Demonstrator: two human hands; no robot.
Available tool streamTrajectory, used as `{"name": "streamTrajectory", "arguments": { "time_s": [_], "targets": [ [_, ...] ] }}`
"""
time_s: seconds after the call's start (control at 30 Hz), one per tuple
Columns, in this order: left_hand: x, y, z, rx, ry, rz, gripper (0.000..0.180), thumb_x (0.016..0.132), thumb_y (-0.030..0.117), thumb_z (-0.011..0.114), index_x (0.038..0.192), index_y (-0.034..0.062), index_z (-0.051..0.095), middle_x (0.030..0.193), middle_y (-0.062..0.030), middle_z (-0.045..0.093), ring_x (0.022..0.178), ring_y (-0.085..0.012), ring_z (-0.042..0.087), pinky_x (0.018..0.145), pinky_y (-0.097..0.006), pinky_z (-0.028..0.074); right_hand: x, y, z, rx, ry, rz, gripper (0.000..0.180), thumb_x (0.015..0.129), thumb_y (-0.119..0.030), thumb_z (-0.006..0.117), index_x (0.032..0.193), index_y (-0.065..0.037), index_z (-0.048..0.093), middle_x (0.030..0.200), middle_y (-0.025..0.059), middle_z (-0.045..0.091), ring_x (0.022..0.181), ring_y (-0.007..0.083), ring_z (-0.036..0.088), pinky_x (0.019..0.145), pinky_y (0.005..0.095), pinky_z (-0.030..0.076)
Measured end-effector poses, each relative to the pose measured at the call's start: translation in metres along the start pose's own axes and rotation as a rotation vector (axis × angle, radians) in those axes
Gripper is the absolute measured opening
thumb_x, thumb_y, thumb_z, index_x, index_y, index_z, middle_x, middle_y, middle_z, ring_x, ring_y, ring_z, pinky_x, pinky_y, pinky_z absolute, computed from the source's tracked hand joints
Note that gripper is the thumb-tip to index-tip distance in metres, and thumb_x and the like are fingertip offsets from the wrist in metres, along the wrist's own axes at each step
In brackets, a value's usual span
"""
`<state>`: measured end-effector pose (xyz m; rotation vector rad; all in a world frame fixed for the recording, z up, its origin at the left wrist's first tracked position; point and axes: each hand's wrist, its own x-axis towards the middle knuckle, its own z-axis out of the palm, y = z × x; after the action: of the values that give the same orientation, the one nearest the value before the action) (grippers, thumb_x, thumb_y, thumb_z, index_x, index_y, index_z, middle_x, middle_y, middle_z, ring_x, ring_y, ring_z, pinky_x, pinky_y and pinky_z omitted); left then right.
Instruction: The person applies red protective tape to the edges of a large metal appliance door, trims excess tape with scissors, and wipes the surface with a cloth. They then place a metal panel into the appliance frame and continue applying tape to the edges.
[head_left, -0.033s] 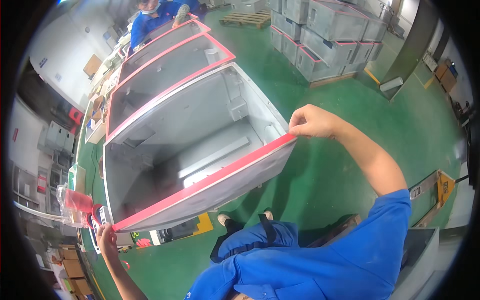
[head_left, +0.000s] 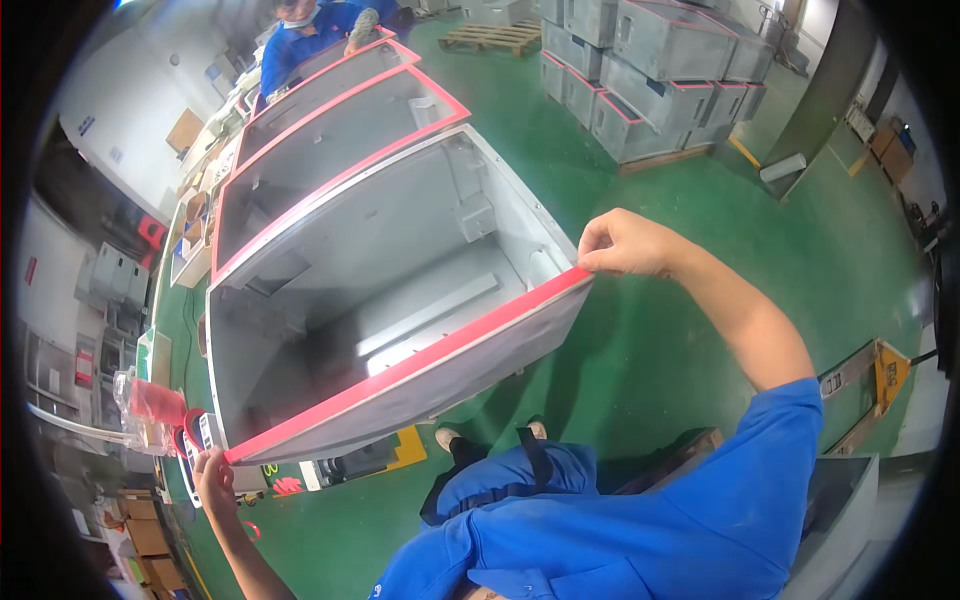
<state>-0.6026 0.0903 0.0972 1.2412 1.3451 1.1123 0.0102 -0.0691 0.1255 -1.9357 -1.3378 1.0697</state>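
Note:
A strip of red tape (head_left: pixel 415 362) runs along the near rim of an open grey metal box (head_left: pixel 345 195). At the near right corner my right hand (head_left: pixel 630 243) pinches the tape's end. My left hand (head_left: pixel 213 483) is closed at the near left corner, its fingertips on the other end of the strip. The box's other rims are bare pale metal. Inside it I see a small bracket box (head_left: pixel 476 217) on the wall and a long raised bar (head_left: pixel 430 312) on the bottom.
Beyond stand more boxes with red-taped rims (head_left: pixel 340 140), and a person in blue (head_left: pixel 305 45) works at their far end. Rolls of red tape (head_left: pixel 158 402) sit at the left. Stacked grey boxes (head_left: pixel 660 90) rest on a pallet at the back right. A yellow pallet jack (head_left: pixel 888 376) stands at right.

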Motion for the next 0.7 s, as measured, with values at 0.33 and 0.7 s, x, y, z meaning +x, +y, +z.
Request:
{"name": "streamTrajectory", "arguments": {
  "time_s": [0.33, 0.7],
  "targets": [
    [-0.004, 0.004, 0.009, -0.029, 0.044, -0.027, 0.004, 0.078, 0.008, 0.058, 0.077, 0.0065, 0.055, 0.070, 0.0050, 0.051, 0.054, 0.0019, 0.039, 0.045, -0.008, 0.031, -0.001, -0.001, -0.002, 0.008, -0.012, -0.009, 0.018, 0.070, -0.016, 0.062, 0.077, 0.001, 0.062, 0.075, 0.0081, 0.060, 0.066, 0.0137, 0.054, 0.060, 0.0273, 0.044],
    [-0.007, 0.005, 0.016, -0.037, 0.065, 0.015, 0.005, 0.076, 0.006, 0.058, 0.073, 0.0062, 0.055, 0.068, 0.0043, 0.049, 0.052, 0.0005, 0.037, 0.043, -0.009, 0.029, 0.000, 0.001, -0.003, 0.057, -0.019, -0.013, 0.016, 0.069, -0.014, 0.061, 0.075, 0.000, 0.062, 0.072, 0.0070, 0.059, 0.064, 0.0123, 0.054, 0.059, 0.0262, 0.043]
  ]
}}
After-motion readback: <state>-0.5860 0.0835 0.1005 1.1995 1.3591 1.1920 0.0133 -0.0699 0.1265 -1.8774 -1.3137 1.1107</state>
